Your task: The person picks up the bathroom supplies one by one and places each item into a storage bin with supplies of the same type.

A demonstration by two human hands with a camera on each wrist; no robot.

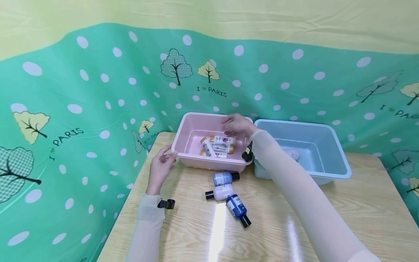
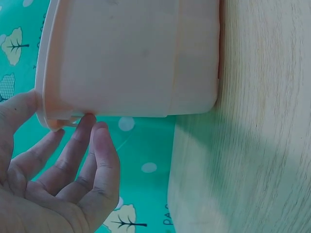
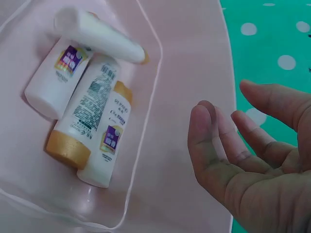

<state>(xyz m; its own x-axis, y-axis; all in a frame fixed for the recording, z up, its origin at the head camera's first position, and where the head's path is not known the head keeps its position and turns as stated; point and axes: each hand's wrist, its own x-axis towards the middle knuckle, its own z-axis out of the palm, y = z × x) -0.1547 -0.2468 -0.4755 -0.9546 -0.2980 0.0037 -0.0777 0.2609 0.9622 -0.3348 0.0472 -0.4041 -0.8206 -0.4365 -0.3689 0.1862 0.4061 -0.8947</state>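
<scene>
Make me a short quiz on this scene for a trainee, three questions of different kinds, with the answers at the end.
1. How many black-capped bottles lie on the table?
2. True or false: the right grip is holding a bottle.
3. Which container does the person's left grip touch, and what lies inside it?

Key:
1. Three.
2. False: the right grip has nothing in it.
3. The pink bin, with white, gold-capped bottles inside.
</scene>
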